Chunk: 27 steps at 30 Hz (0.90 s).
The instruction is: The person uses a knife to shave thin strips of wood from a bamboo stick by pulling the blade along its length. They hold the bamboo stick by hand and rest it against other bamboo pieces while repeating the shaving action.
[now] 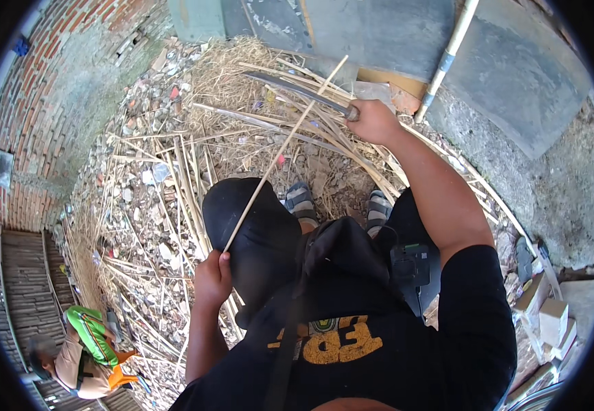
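Observation:
My left hand (212, 279) is closed around the lower end of a long thin bamboo strip (269, 169), which slants up and away to the right past my knee. In my right hand (373, 122) is the handle of a machete (304, 91), its long dark blade pointing left. The blade crosses the strip near the strip's far end; whether they touch I cannot tell. Beneath them lie several split bamboo pieces (256, 122) and a heap of pale dry shavings (232, 68).
Rubble and loose bamboo strips (186, 181) cover the ground around my sandalled feet (301, 201). A brick wall (43, 103) stands at left, grey panels (372, 41) and a pole (449, 58) ahead. Another person (84, 349) sits at lower left. Pale blocks (553, 322) lie at right.

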Tool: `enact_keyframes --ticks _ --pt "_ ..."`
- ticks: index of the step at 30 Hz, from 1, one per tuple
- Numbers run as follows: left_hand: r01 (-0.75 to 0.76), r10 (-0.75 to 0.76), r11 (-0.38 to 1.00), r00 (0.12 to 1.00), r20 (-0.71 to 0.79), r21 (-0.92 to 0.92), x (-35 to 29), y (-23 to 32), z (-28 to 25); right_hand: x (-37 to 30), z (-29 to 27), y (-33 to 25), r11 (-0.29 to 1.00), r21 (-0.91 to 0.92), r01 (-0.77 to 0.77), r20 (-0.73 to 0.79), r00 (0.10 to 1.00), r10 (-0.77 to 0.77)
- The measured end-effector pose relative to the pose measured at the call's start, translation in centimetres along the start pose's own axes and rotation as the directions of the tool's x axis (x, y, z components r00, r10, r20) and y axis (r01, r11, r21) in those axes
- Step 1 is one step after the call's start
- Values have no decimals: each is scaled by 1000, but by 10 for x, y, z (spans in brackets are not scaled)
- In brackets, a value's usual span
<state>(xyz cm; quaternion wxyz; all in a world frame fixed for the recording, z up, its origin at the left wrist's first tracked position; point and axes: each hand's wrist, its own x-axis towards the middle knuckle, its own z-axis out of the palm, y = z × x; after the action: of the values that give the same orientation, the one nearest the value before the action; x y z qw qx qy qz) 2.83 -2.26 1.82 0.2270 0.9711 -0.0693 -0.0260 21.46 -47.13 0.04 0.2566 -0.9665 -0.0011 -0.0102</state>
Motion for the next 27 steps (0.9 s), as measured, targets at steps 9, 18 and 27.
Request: enact_keyframes --ticks 9,18,27 --pt "13 -13 1000 1000 10 21 4 1 4 -6 6 3 997 -61 56 -104 993 -62" --pt "15 -15 1000 998 53 2 -4 -4 -8 -20 -18 -38 926 -266 266 77 964 -255" --pt "33 -29 997 998 63 -67 -14 -14 -6 -11 -14 -26 989 -113 93 71 994 -86"
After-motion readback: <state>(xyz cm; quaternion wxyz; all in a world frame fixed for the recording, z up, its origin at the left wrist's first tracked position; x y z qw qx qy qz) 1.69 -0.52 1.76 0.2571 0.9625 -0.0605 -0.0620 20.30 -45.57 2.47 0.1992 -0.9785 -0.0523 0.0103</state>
